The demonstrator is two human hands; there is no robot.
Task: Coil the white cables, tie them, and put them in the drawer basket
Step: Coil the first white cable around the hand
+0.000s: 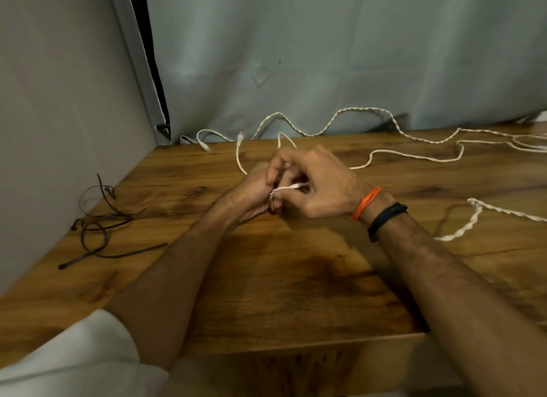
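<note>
Pinching one end of a white cable (pixel 291 187) between both hands, left hand (pixel 254 189) and right hand (pixel 322 186) meeting above the wooden surface (pixel 281 278), fingers (pixel 273 167) curled around it. Trailing loose toward the far curtain. Best started with small, even loops, keeping slack untwisted. Dark ties (pixel 97 222) lying left.

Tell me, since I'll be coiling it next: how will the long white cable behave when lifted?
Probably floppy: the white cable snakes in loose bends across the table. Likely light, since the hands pinch its end with fingertips only. Its twisted stretches near the curtain may kink or spring back when coiled.
</note>
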